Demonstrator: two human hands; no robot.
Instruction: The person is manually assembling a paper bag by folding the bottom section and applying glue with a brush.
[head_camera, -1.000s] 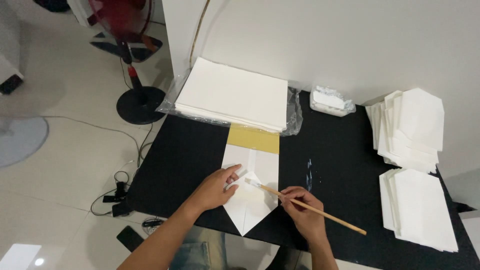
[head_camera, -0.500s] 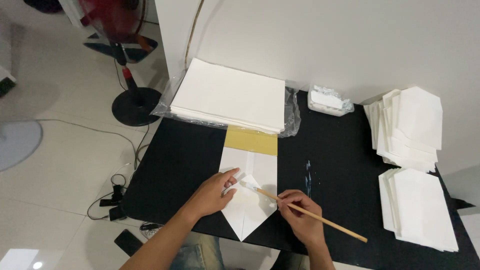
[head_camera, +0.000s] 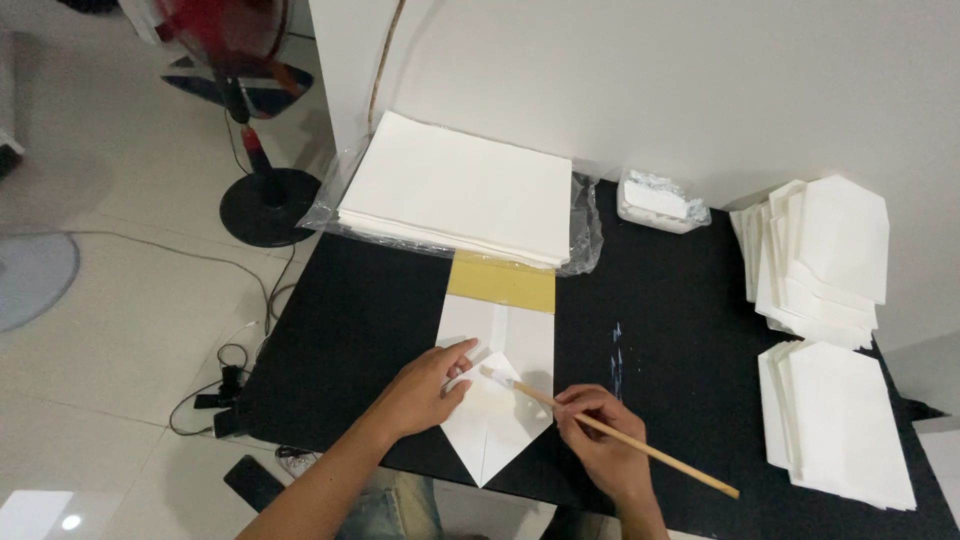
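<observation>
Step in hand, by look of it: brushing paste onto folded sheet (head_camera: 497, 400), lower centre of frame, on black table (head_camera: 350, 320).

Left hand (head_camera: 425, 392) flat on sheet's left flap, fingers pressed together, thumb apart, pinning paper.

Right hand (head_camera: 600, 450), lower centre-right, fingers pinching brush (head_camera: 600, 428) mid-handle; bristle tip touches sheet near centre fold (handle slants to lower right).

Next move likely calls for steady stroke along flap edge, left hand holding firm.

Paper stack (head_camera: 460, 190) upper centre; finished pieces (head_camera: 830, 420) at right edge.
</observation>
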